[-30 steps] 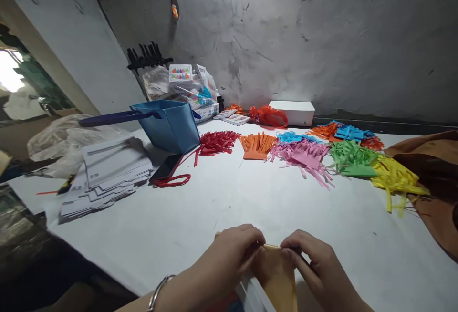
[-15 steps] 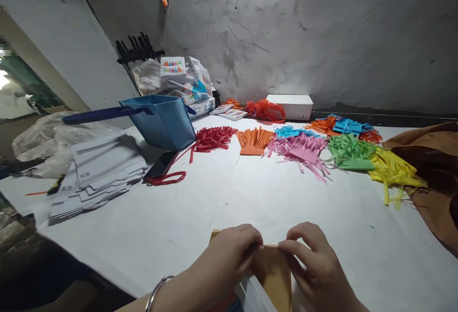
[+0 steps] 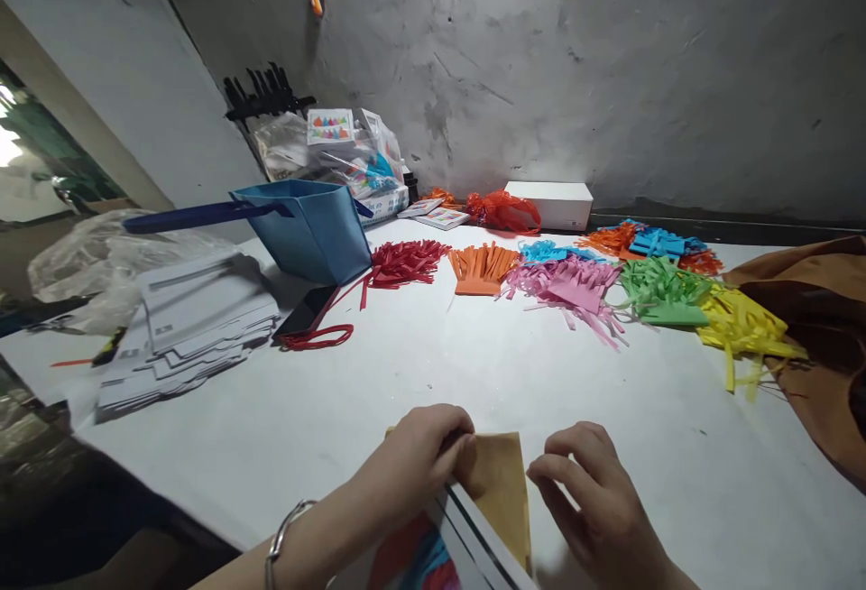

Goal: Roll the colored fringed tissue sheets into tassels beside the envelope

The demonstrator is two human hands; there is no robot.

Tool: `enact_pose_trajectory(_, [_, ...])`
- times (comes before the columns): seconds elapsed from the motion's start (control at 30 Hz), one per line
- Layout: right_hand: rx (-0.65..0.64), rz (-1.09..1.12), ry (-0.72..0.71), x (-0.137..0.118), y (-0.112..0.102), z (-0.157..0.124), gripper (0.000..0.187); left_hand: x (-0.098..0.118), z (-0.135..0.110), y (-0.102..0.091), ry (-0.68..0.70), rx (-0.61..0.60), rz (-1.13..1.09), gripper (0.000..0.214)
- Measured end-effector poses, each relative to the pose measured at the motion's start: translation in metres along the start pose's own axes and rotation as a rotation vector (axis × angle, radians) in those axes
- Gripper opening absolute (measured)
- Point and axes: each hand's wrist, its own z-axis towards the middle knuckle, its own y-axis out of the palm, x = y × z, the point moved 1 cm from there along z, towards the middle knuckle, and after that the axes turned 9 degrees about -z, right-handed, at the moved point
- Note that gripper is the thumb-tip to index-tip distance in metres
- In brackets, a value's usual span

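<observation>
An orange-tan sheet of paper (image 3: 499, 486) lies folded at the near edge of the white table (image 3: 474, 373). My left hand (image 3: 412, 459), with a bangle on the wrist, pinches the sheet's upper left corner with curled fingers. My right hand (image 3: 592, 500) hovers just right of the sheet, fingers curled and slightly apart, its fingertips close to the paper's right edge. Under the sheet lies a white-edged pad with a colourful cover (image 3: 439, 558).
Fringed paper bundles lie in a row: red (image 3: 404, 262), orange (image 3: 482, 269), pink (image 3: 575, 288), green (image 3: 659, 292), yellow (image 3: 741, 328). A blue bag (image 3: 308, 229), a phone (image 3: 306, 311), stacked white papers (image 3: 189, 328), a white box (image 3: 549, 203) and brown cloth (image 3: 825, 337) surround them.
My left hand has drawn the sheet's corner leftward. My right hand has come off the paper's top edge and now sits just right of it.
</observation>
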Motion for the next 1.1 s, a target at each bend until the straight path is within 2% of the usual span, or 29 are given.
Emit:
enact_pose_trajectory(0.1, [-0.042, -0.049, -0.009, 0.001, 0.003, 0.004, 0.037, 0.004, -0.004, 0.000, 0.020, -0.009, 0.010, 0.020])
enact_pose_trajectory(0.27, [0.016, -0.155, -0.112, -0.002, 0.004, 0.013, 0.021, 0.011, -0.006, 0.008, 0.031, -0.011, 0.029, 0.020])
enact_pose_trajectory(0.4, [-0.006, -0.242, -0.202, -0.005, 0.003, 0.011, 0.023, 0.011, -0.004, 0.010, 0.027, -0.023, 0.015, 0.019])
enact_pose_trajectory(0.47, [-0.009, -0.186, -0.202, -0.006, 0.003, 0.007, 0.023, 0.007, -0.001, 0.009, 0.027, -0.016, -0.004, 0.019])
enact_pose_trajectory(0.53, [0.016, -0.023, -0.117, -0.006, -0.001, 0.004, 0.022, 0.000, 0.005, 0.003, 0.008, 0.013, -0.026, 0.019])
enact_pose_trajectory(0.63, [0.006, 0.277, 0.158, -0.002, -0.009, 0.001, 0.014, -0.015, 0.014, -0.013, -0.045, 0.116, -0.056, 0.022])
enact_pose_trajectory(0.7, [-0.014, 0.366, 0.371, 0.002, -0.014, -0.001, 0.006, -0.022, 0.017, -0.024, -0.069, 0.209, -0.074, 0.037])
enact_pose_trajectory(0.73, [-0.029, 0.380, 0.449, 0.003, -0.015, -0.002, 0.008, -0.022, 0.016, -0.029, -0.065, 0.253, -0.085, 0.044])
enact_pose_trajectory(0.77, [-0.051, 0.390, 0.487, 0.001, -0.016, -0.002, 0.020, -0.020, 0.012, -0.033, -0.051, 0.293, -0.103, 0.047])
enact_pose_trajectory(0.83, [-0.144, 0.428, 0.464, -0.007, -0.014, -0.001, 0.056, -0.007, 0.000, -0.036, 0.023, 0.363, -0.149, 0.039])
enact_pose_trajectory(0.9, [-0.203, 0.499, 0.415, -0.021, -0.014, 0.000, 0.075, 0.012, -0.016, -0.036, 0.133, 0.420, -0.194, 0.028])
enact_pose_trajectory(0.97, [-0.179, 0.559, 0.464, -0.036, -0.018, 0.000, 0.073, 0.033, -0.035, -0.032, 0.265, 0.404, -0.234, 0.024])
enact_pose_trajectory(1.03, [-0.104, 0.590, 0.539, -0.045, -0.030, -0.003, 0.067, 0.049, -0.051, -0.025, 0.399, 0.271, -0.245, 0.021])
enact_pose_trajectory(1.1, [-0.039, 0.558, 0.550, -0.044, -0.048, -0.010, 0.068, 0.057, -0.063, -0.012, 0.510, 0.137, -0.262, 0.018])
